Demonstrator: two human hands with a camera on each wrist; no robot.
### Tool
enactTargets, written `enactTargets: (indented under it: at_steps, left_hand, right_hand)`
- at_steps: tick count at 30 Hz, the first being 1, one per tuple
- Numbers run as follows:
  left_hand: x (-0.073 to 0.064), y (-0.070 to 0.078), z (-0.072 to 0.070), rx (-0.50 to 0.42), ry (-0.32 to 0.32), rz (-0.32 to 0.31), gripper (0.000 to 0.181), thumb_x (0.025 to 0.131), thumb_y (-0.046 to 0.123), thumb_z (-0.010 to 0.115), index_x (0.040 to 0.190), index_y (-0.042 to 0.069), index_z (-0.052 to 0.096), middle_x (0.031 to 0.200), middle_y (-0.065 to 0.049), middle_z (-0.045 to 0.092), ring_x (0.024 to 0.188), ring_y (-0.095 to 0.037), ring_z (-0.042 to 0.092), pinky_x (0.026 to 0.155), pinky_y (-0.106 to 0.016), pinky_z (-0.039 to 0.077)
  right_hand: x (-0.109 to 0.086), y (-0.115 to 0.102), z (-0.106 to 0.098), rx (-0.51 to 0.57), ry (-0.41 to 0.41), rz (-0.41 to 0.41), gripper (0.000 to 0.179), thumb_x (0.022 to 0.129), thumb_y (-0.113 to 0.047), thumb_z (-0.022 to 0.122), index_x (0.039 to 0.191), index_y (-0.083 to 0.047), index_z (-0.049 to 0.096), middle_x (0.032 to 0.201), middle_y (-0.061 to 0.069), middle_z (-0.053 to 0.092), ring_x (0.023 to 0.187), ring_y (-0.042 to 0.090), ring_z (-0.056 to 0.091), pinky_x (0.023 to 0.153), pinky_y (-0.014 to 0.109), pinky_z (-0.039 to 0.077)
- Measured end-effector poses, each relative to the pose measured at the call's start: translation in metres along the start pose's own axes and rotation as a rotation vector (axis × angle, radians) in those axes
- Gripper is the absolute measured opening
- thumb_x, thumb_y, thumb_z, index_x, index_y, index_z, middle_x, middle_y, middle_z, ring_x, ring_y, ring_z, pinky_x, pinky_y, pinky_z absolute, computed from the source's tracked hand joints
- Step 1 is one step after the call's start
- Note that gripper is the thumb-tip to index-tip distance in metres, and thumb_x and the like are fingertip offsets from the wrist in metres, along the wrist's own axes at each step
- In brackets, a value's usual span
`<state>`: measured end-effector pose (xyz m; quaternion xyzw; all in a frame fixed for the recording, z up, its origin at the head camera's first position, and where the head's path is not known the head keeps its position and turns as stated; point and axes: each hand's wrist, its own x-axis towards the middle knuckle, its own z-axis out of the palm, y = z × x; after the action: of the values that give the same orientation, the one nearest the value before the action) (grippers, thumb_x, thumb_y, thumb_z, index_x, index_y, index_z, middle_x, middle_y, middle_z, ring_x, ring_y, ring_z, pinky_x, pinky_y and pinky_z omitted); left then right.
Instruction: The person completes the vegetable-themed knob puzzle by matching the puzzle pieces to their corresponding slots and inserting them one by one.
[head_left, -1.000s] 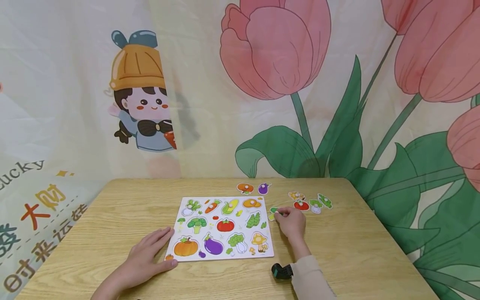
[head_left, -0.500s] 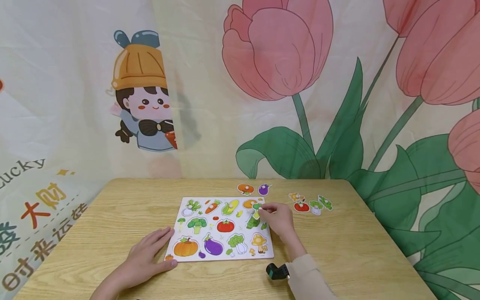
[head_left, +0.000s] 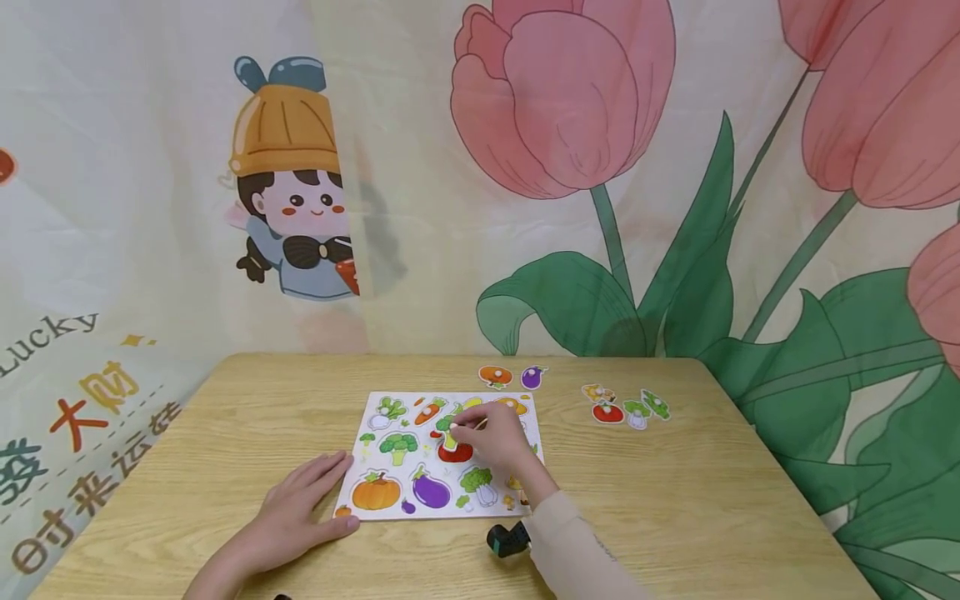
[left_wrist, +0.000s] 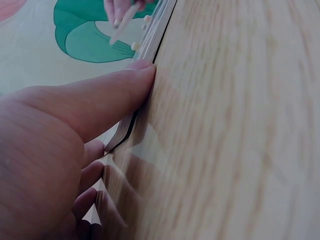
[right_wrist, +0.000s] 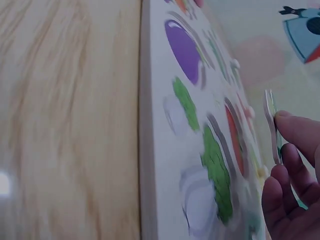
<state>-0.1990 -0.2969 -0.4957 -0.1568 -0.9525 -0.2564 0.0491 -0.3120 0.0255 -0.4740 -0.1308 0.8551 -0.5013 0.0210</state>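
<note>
A white vegetable puzzle board (head_left: 457,479) lies on the table. Above its middle, partly over the printed tomato, my right hand (head_left: 495,437) pinches a broccoli puzzle piece (head_left: 446,429). In the right wrist view the piece (right_wrist: 273,125) appears edge-on between thumb and fingertips, apart from the board (right_wrist: 162,165). My left hand (head_left: 288,508) rests at the board's left side, fingers extended. Its thumb (left_wrist: 115,95) touches the board's edge in the left wrist view. Radish, carrot and corn fill the upper row, the corn partly hidden by my right hand.
Behind the board lie pumpkin (head_left: 496,377) and eggplant (head_left: 533,377) pieces. Farther right sit mushroom (head_left: 597,393), tomato (head_left: 607,412), cabbage (head_left: 637,414) and leafy green (head_left: 656,404) pieces. A black wrist camera (head_left: 508,540) sticks out from my right sleeve. A printed curtain hangs behind the table.
My right hand has lifted the broccoli piece from beside the board's right edge and carried it left, over the board's middle. The left hand has stayed at the board's left side.
</note>
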Motion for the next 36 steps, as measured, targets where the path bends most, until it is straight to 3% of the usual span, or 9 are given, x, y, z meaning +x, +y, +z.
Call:
enactTargets:
  at_steps: [7,15,26,36]
  left_hand:
    - [0.0,0.003,0.0,0.014,0.001,0.004,0.09,0.09,0.06,0.078,0.159,0.01,0.05,0.165,-0.015,0.044,0.152,-0.045,0.032,0.106,-0.074,0.03]
    - [0.0,0.002,0.002,0.023,0.001,0.008,0.089,0.09,0.059,0.078,0.159,0.01,0.051,0.164,-0.015,0.045,0.151,-0.045,0.033,0.105,-0.074,0.031]
    - [-0.001,-0.002,0.002,0.039,-0.009,-0.005,0.089,0.091,0.061,0.076,0.16,0.01,0.05,0.165,-0.014,0.045,0.152,-0.045,0.033,0.103,-0.076,0.034]
    - [0.0,-0.003,0.002,0.034,0.008,0.015,0.088,0.09,0.058,0.079,0.159,0.011,0.051,0.164,-0.015,0.046,0.15,-0.045,0.034,0.102,-0.075,0.033]
  right_hand:
    - [0.011,-0.015,0.029,-0.023,-0.086,-0.057,0.006,0.095,-0.02,0.083,0.1,-0.016,0.084,0.081,-0.008,0.064,0.073,0.008,0.054,0.058,0.022,0.042]
    - [0.015,-0.023,0.057,-0.043,-0.124,-0.044,0.005,0.095,-0.022,0.083,0.1,-0.022,0.084,0.083,-0.009,0.064,0.077,0.008,0.054,0.069,0.024,0.044]
    - [0.008,-0.027,0.075,-0.027,-0.076,-0.009,0.004,0.095,-0.021,0.083,0.099,-0.021,0.084,0.084,-0.011,0.064,0.078,0.006,0.053,0.072,0.024,0.044]
    - [0.013,-0.026,0.081,-0.078,-0.028,-0.035,0.008,0.092,-0.025,0.086,0.099,-0.022,0.087,0.076,-0.008,0.054,0.07,0.007,0.046,0.065,0.024,0.036]
